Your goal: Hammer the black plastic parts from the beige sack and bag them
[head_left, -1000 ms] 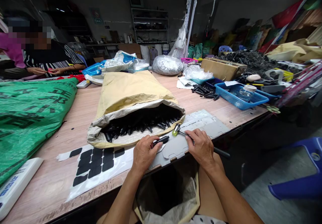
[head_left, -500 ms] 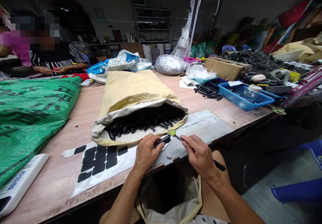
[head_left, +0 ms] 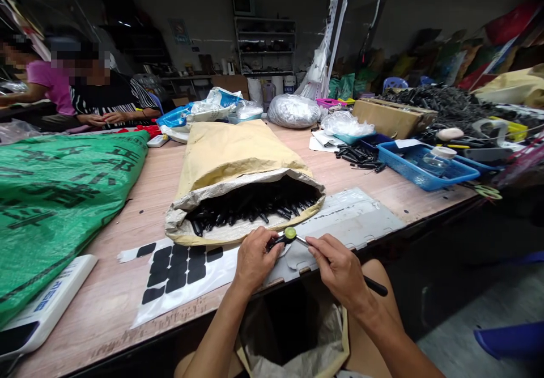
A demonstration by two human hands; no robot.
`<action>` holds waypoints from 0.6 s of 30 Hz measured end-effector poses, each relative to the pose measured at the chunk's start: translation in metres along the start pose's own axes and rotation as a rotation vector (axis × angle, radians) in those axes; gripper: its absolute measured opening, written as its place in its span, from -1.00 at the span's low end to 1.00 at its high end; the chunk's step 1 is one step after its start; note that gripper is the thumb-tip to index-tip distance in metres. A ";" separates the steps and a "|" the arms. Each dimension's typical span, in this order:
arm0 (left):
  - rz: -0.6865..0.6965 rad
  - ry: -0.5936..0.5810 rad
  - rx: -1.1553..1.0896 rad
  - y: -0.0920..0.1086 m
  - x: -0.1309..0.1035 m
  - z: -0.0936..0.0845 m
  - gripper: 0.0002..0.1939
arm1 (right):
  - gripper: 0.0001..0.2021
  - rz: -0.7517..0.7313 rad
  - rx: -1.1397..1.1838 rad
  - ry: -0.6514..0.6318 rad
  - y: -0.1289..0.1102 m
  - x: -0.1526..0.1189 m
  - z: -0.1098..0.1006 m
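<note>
My left hand pinches a small black part above the table's front edge. My right hand grips a thin metal tool with a black handle, its shaft pointing left. Between the hands, a round yellow-green piece sits at the end of the black part, by the tool's tip. Behind them lies a tan sack, its mouth facing me, with several black parts inside. Left of my left hand is a white sheet with black stickers.
A grey board lies along the front edge. An open sack rests at my lap. Also in view are a green sack, a white device, a blue basket, a cardboard box and a person.
The whole view has shifted slightly, so table items appear further right. The round piece now sits closer against the black part in my left hand. Both hands keep their holds.
</note>
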State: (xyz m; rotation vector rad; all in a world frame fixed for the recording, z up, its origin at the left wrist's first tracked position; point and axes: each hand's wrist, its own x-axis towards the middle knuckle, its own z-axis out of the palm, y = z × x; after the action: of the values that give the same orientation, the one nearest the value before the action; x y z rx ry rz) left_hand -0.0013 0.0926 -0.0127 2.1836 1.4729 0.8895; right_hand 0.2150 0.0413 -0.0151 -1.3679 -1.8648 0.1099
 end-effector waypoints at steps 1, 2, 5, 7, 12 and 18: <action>-0.004 -0.002 0.004 0.000 0.000 0.000 -0.89 | -0.72 0.010 -0.013 0.023 0.006 0.001 -0.002; -0.007 -0.005 0.009 0.000 0.000 0.000 -0.89 | -0.73 0.018 -0.030 0.045 0.013 0.003 -0.005; -0.013 -0.013 0.036 0.002 0.000 -0.001 -0.90 | -0.74 0.031 -0.144 0.059 0.040 0.010 -0.014; -0.012 -0.016 0.064 0.003 0.000 -0.001 -0.89 | -0.75 0.049 -0.260 0.054 0.057 0.015 -0.017; 0.021 -0.011 0.059 0.007 -0.002 0.000 -0.88 | -0.81 0.094 -0.368 0.089 0.078 0.019 -0.011; 0.103 0.378 -0.085 0.020 0.004 -0.036 -0.83 | -0.81 0.116 -0.420 0.068 0.074 0.019 -0.007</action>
State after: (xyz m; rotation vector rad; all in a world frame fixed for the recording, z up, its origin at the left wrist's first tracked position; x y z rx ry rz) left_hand -0.0103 0.0866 0.0270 2.1264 1.4571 1.4371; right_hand 0.2737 0.0848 -0.0368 -1.7392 -1.8145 -0.2824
